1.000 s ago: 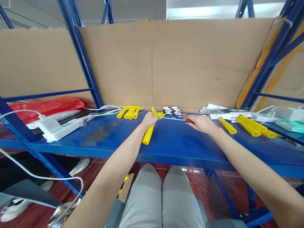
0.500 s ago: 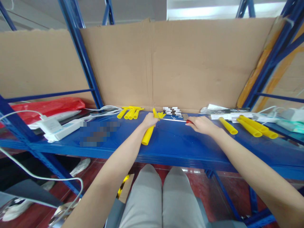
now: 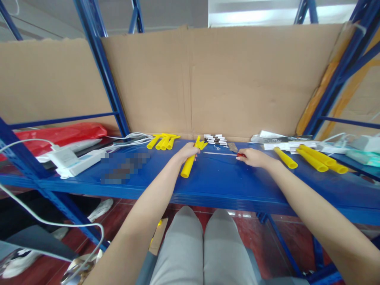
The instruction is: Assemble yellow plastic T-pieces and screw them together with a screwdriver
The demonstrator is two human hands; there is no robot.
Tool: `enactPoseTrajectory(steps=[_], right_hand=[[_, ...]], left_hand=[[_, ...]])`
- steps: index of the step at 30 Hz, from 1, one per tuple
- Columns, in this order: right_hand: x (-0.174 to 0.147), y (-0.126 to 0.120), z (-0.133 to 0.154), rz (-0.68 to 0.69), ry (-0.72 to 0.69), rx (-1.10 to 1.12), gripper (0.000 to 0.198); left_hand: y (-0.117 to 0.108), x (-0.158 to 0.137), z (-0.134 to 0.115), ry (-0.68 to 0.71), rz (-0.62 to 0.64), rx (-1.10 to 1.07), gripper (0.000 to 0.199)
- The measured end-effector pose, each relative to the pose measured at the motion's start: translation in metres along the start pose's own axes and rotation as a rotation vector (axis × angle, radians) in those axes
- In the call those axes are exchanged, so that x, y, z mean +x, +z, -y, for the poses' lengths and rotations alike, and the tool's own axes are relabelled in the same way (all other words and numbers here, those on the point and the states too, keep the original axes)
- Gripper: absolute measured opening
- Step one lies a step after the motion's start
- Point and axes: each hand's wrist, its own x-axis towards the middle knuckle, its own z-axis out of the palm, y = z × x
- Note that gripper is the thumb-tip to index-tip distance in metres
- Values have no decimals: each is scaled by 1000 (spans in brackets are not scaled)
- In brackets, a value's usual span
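Note:
My left hand (image 3: pixel 189 151) is closed around a yellow tube (image 3: pixel 187 168), which lies tilted with its open end toward me. My right hand (image 3: pixel 253 156) grips a screwdriver (image 3: pixel 241 155) by its red handle. The long thin shaft points left, and its tip stops a little short of the tube and my left hand. Just beyond the left hand lie small yellow pieces (image 3: pixel 203 145). Tiny metal parts (image 3: pixel 217 148), perhaps screws, are scattered behind the shaft, near a stack of black-and-white strips (image 3: pixel 215 139).
Several yellow T-shaped pieces (image 3: pixel 162 142) lie at the back left of the blue shelf (image 3: pixel 219 186). More yellow tubes (image 3: pixel 311 158) rest on the right, near white boxes (image 3: pixel 276 145). A white power strip (image 3: pixel 80 163) sits left. Cardboard (image 3: pixel 237 79) closes the back.
The screwdriver has drawn back to the right, so its tip now sits apart from the yellow tube. My left hand and the tube have shifted slightly right.

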Motion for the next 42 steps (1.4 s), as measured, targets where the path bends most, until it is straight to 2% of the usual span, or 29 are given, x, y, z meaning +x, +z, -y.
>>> enactPoseTrajectory(steps=[5, 8, 11, 15, 18, 22, 26, 30, 42], right_hand=[[7, 13, -20, -27, -43, -2, 26], [9, 16, -25, -22, -46, 13, 25], [14, 13, -25, -9, -19, 9, 26], [28, 6, -16, -10, 42, -25, 31], [48, 3, 0, 15, 65, -9, 28], [79, 6, 27, 25, 59, 50, 25], [104, 13, 42, 5, 137, 46, 19], [115, 20, 43, -18, 165, 68, 16], [116, 35, 33, -75, 181, 239, 7]], left_hand=[[4, 3, 2, 77, -3, 23, 43], [9, 7, 7, 110, -29, 18, 52], [14, 12, 11, 120, -45, 0, 53], [16, 13, 13, 127, -34, -38, 51], [17, 10, 11, 133, -23, -43, 51], [19, 7, 10, 114, -2, -42, 55], [20, 8, 11, 85, 9, -37, 62], [21, 8, 11, 93, 29, -22, 64], [22, 9, 13, 84, 16, -85, 57]])
